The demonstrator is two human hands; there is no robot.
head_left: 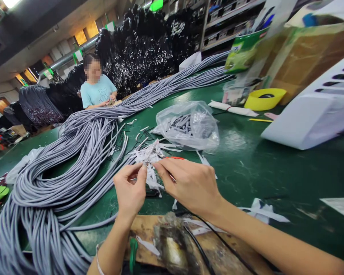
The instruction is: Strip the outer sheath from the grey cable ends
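Observation:
My left hand (130, 191) and my right hand (189, 183) meet above the green table (260, 168), both pinched on a small white strip (148, 164) held between the fingertips. Just beyond them lies a heap of white paper strips (149, 154), with an orange-handled tool (174, 157) partly hidden behind my right hand. A thick bundle of grey cables (74, 152) runs along the left, from the near edge to the far end of the table.
A clear plastic bag of grey tube pieces (189, 126) lies behind the scraps. A white appliance (312, 114), yellow bowl (263, 98) and cardboard box (309, 53) stand right. A wooden board (218, 248) lies near me. A person in a light-blue shirt (97, 93) works opposite.

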